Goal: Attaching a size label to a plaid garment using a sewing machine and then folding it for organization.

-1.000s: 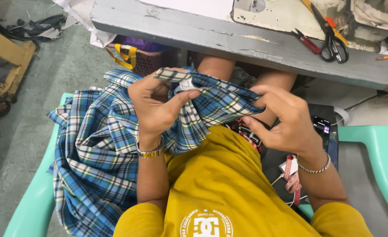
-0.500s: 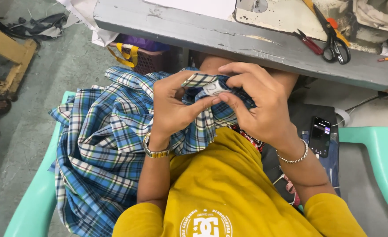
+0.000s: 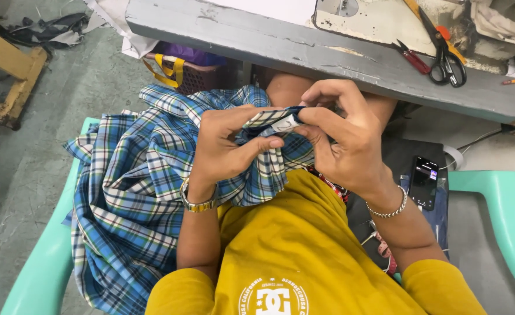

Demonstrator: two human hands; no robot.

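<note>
Both hands meet over the lap, just below the edge of the grey table [image 3: 222, 32], pinching the same small bunched part of a blue, white and green plaid cotton garment [image 3: 135, 192]. The left hand [image 3: 225, 149] has its fingers [image 3: 266, 144] curled and clamped together on the folded cloth from below, thumb pressing against a narrow edge that shows a small white label [image 3: 285, 124]. The right hand [image 3: 342, 137] comes in from the other side, its fingers closed on the same fold at the label, so the 2 hands touch across it.

The rest of the garment spills in soft rumpled folds down over the left knee and the mint-green plastic chair [image 3: 36, 274] (its smooth moulded armrests show on both sides). A gold metal watch [image 3: 198, 203] circles the left wrist and a thin silver chain bracelet [image 3: 388, 209] the right. The person wears a mustard-yellow knit shirt [image 3: 304, 251].

On the scuffed table lie black-handled scissors [image 3: 447, 58] and smaller red-handled snips [image 3: 412, 57], near each other. A dark phone [image 3: 424, 182] rests beside the right forearm. A woven basket with yellow straps [image 3: 181, 73] sits under the table.
</note>
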